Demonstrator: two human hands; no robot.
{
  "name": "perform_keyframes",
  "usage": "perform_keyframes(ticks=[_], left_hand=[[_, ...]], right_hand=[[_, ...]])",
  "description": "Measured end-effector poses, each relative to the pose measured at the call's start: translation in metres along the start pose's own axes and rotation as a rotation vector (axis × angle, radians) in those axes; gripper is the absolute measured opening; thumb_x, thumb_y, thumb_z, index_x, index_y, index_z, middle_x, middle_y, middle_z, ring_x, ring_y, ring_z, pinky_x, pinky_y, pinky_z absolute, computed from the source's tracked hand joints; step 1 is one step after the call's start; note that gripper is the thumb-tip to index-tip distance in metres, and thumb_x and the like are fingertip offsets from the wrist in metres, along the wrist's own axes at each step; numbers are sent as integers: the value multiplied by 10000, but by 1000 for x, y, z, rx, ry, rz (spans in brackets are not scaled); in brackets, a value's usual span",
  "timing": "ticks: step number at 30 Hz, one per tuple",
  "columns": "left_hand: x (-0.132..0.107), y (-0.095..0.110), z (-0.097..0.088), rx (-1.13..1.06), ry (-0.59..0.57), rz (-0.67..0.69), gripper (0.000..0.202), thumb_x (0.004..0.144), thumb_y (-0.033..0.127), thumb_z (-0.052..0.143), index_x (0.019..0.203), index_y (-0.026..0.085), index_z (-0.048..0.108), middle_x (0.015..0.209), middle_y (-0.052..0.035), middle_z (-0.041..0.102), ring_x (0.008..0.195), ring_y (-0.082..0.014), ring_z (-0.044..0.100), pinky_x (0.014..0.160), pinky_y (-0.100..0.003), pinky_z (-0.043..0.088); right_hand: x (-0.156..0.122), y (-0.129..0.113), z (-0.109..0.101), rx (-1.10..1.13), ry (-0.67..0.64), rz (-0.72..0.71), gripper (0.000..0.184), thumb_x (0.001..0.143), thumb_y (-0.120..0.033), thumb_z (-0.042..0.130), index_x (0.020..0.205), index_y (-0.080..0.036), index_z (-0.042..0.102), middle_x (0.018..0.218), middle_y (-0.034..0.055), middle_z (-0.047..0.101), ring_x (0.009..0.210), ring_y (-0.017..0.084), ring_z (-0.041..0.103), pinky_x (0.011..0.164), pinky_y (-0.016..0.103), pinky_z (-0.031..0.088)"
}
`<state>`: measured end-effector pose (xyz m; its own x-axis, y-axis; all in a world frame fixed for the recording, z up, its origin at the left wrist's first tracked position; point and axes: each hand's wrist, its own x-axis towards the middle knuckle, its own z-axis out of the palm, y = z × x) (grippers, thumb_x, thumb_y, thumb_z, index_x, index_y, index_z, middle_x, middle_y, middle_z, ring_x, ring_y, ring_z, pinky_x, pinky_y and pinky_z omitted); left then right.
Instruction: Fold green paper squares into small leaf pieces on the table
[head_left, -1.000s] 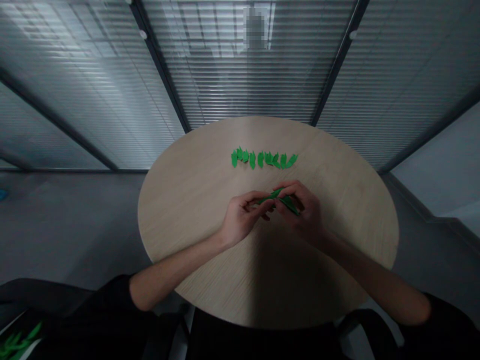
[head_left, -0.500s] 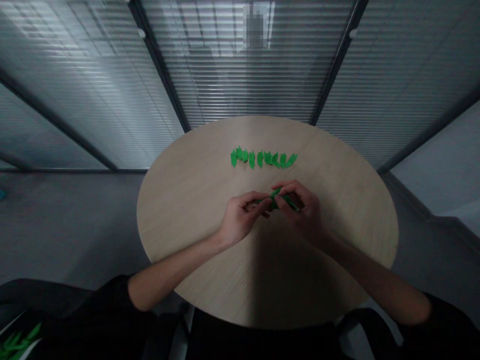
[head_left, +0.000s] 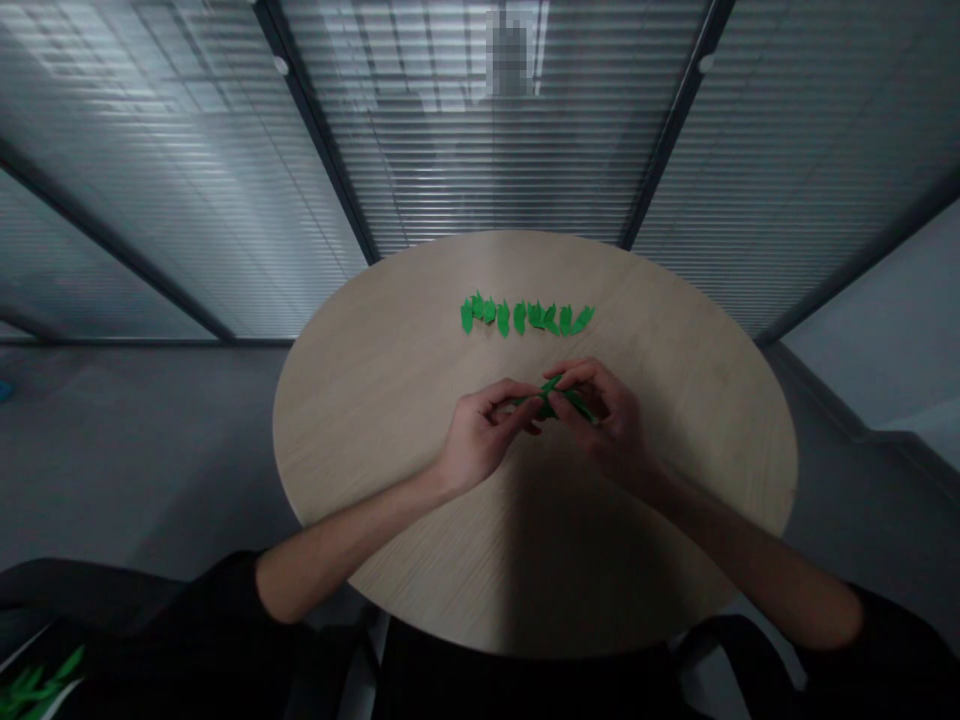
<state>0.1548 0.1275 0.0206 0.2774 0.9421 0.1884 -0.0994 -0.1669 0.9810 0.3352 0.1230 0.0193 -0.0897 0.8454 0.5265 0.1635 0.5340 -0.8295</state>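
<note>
Over the middle of the round wooden table, my two hands meet at a green leafy piece. My left hand pinches its left side between thumb and fingers. On the other side, the thumb and fingers of my right hand are closed on the same green piece. Parts of it poke out between the fingers; the rest is hidden by them. Just beyond my hands, several green leaves lie on the tabletop in a side-by-side row.
At lower left, more green leaves sit in a white-edged holder beside a dark chair. Glass panels with blinds stand right behind the table's far edge. A small blue object is on the floor at far left.
</note>
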Motion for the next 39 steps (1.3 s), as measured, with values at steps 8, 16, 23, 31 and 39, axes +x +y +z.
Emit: perform_keyframes(ticks=[8, 16, 23, 31, 39], left_hand=[[0, 2, 0, 13, 15, -5, 263, 877, 391, 765, 963, 142, 765, 878, -75, 777, 652, -141, 709, 601, -241, 597], [1, -2, 0, -13, 19, -10, 303, 852, 422, 792, 957, 140, 754, 873, -77, 772, 653, -142, 706, 616, -248, 601], [1, -2, 0, 31, 25, -32, 246, 846, 372, 789, 937, 145, 767, 894, -73, 768, 650, -131, 696, 587, -228, 568], [0, -3, 0, 90, 25, -29, 260, 873, 398, 754, 945, 148, 743, 886, -67, 750, 617, -119, 656, 546, -220, 542], [0, -5, -3, 176, -3, -3, 246, 901, 376, 725, 968, 139, 733, 842, -43, 720, 611, -101, 641, 530, -188, 523]], right_hand=[[-1, 0, 2, 67, -47, 62, 223, 968, -318, 689, 1145, -243, 575, 944, 24, 735, 816, 166, 760, 725, 315, 625], [-1, 7, 3, -16, -3, 81, 310, 945, -361, 708, 1188, -246, 553, 985, 36, 711, 845, 175, 735, 731, 335, 611], [-2, 5, 2, -46, -2, 29, 298, 933, -315, 716, 1178, -256, 556, 976, 26, 706, 854, 177, 737, 743, 328, 622], [-4, 8, 2, -88, -25, 3, 267, 967, -313, 672, 1196, -254, 549, 994, 36, 711, 875, 182, 737, 773, 346, 616], [-4, 6, 3, -134, -40, -26, 225, 976, -286, 639, 1178, -248, 548, 1017, 44, 711, 897, 186, 731, 787, 352, 603]])
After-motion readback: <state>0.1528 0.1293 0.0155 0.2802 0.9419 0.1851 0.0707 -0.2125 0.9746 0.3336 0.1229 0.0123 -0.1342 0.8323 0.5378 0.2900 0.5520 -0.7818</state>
